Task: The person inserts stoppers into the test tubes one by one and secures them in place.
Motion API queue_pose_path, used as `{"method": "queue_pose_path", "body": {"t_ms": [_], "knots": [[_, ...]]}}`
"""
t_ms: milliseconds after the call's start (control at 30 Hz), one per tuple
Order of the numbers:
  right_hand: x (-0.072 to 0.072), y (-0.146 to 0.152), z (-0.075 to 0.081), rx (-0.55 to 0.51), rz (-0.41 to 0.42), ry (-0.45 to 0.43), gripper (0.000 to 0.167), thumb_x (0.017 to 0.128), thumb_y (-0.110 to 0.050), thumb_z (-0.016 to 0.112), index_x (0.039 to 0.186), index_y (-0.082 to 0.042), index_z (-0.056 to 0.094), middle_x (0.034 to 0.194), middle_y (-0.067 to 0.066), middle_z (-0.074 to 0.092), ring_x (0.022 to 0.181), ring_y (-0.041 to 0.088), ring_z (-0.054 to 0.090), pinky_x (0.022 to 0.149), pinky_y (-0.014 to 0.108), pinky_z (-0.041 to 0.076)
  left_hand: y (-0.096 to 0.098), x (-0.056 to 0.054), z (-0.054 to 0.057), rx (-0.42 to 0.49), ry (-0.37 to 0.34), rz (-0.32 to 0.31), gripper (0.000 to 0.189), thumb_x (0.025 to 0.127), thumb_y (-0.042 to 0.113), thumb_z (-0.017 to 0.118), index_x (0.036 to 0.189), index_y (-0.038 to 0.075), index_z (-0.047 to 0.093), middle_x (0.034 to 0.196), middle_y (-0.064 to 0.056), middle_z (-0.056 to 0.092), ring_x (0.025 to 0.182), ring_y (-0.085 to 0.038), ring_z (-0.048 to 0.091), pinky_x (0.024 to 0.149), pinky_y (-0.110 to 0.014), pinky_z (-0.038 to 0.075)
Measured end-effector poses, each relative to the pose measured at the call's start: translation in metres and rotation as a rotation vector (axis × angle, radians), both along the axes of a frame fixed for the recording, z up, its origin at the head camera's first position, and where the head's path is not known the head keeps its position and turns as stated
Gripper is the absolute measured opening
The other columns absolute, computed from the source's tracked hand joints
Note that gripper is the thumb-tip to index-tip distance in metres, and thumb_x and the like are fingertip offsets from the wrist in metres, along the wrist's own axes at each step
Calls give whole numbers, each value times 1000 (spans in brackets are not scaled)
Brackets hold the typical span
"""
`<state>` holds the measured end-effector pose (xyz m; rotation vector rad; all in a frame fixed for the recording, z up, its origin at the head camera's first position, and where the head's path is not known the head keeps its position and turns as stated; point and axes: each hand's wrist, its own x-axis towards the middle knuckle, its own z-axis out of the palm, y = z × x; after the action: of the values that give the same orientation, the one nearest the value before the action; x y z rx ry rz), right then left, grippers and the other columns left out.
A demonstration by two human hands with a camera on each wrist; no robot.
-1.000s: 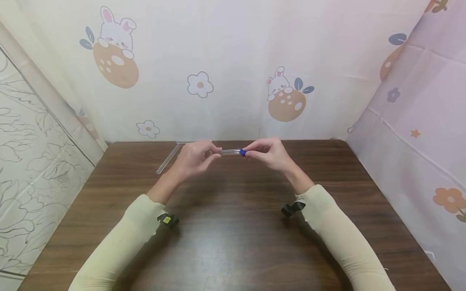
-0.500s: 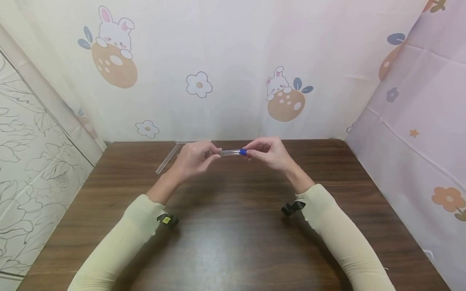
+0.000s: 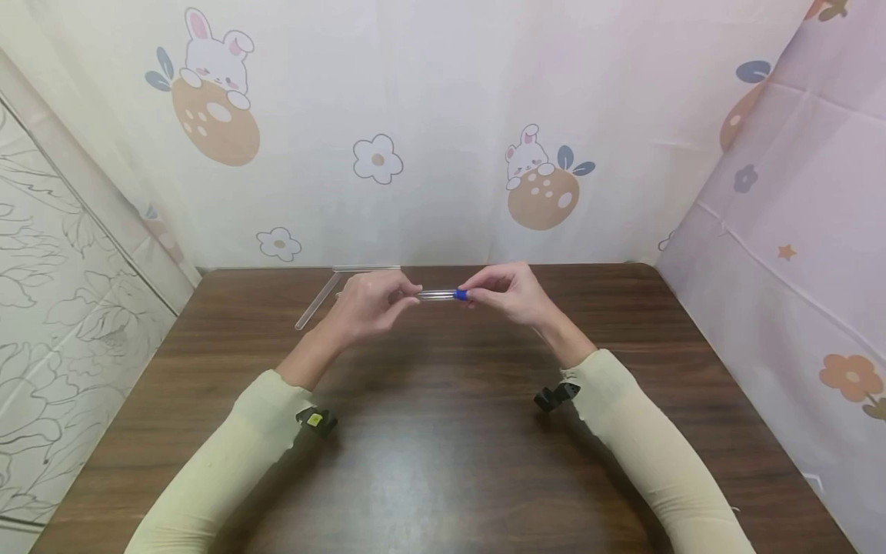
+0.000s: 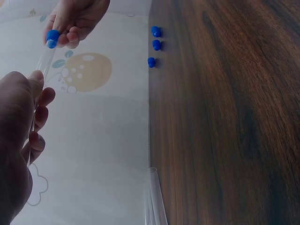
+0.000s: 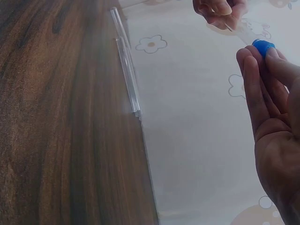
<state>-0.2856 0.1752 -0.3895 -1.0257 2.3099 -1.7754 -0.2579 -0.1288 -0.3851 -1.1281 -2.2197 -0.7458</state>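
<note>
My left hand (image 3: 374, 302) grips a clear glass or plastic test tube (image 3: 436, 295), held nearly level above the far part of the table. At the tube's right end, my right hand (image 3: 511, 292) pinches a blue stopper (image 3: 460, 295) between thumb and fingers. In the left wrist view the narrow lower part of the stopper (image 4: 52, 38) shows at the tube's mouth; how deep it sits I cannot tell. Much of the tube is covered by the left palm and fingers.
More clear tubes (image 3: 317, 302) lie at the table's back edge, partly behind the left hand. In the left wrist view, three blue stoppers (image 4: 156, 45) stand along that edge. A printed curtain (image 3: 443, 154) hangs right behind the brown wooden table (image 3: 415, 462).
The tube and stopper have dipped slightly and now lie more level. Both hands keep their hold, and the right fingers have shifted a little on the stopper.
</note>
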Motion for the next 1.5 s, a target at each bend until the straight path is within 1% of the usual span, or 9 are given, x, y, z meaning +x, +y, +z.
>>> {"method": "queue_pose_path", "body": {"t_ms": [200,267,400,500,600,900,1067,1267,1500], "knots": [[-2,-1,-3,-38,48,-7,12,102,7,76,111,13,80,97,10,89,87,27,86,81,30,71,-1,-1,-1,16,-3,-18,16,90,0,91,101,2,80,92,-11,85,67,-18,70,60,-27,54],[-3,-2,-4,-58,66,-5,12,102,7,75,110,15,79,97,7,89,86,21,86,81,30,71,-1,0,-1,24,-20,-28,16,91,1,91,102,2,80,93,-12,85,67,-18,70,61,-26,53],[-3,-2,-4,-105,107,3,15,102,6,76,110,19,76,96,-7,89,85,12,86,82,32,71,-1,0,1,41,-50,-44,13,93,2,89,103,2,81,93,-11,86,67,-17,68,61,-26,52],[-3,-2,-4,-133,134,7,16,103,5,76,110,20,75,95,-9,88,84,9,85,81,32,71,0,0,2,44,-54,-46,13,93,2,90,103,3,81,93,-11,86,67,-17,68,61,-27,52],[-4,-1,-3,-132,146,4,17,103,4,76,111,19,75,94,-4,88,81,10,84,79,29,70,0,-1,3,35,-55,-45,14,92,2,91,102,2,81,93,-11,86,67,-17,68,61,-27,52],[-4,2,0,-89,107,-19,16,103,6,75,114,16,77,94,6,88,79,12,82,78,28,70,-1,0,5,30,-53,-22,13,93,4,90,102,3,81,94,-11,86,67,-18,67,61,-27,52],[-3,3,1,-102,116,-5,20,103,6,75,119,17,75,98,2,89,83,13,84,80,29,70,-1,1,6,38,-60,-7,12,94,5,90,102,4,81,96,-12,86,68,-18,66,62,-27,51],[-1,4,2,-100,56,-2,21,99,7,80,117,17,75,97,8,88,84,13,85,76,31,71,-1,2,8,42,-51,10,12,94,5,90,102,4,81,95,-12,87,66,-18,65,61,-27,50],[2,3,6,-71,48,-3,15,97,9,81,109,18,77,94,-8,88,82,9,84,78,28,70,-1,2,8,25,-30,-6,13,92,5,91,100,4,81,90,-11,85,64,-16,65,58,-23,49]]}}
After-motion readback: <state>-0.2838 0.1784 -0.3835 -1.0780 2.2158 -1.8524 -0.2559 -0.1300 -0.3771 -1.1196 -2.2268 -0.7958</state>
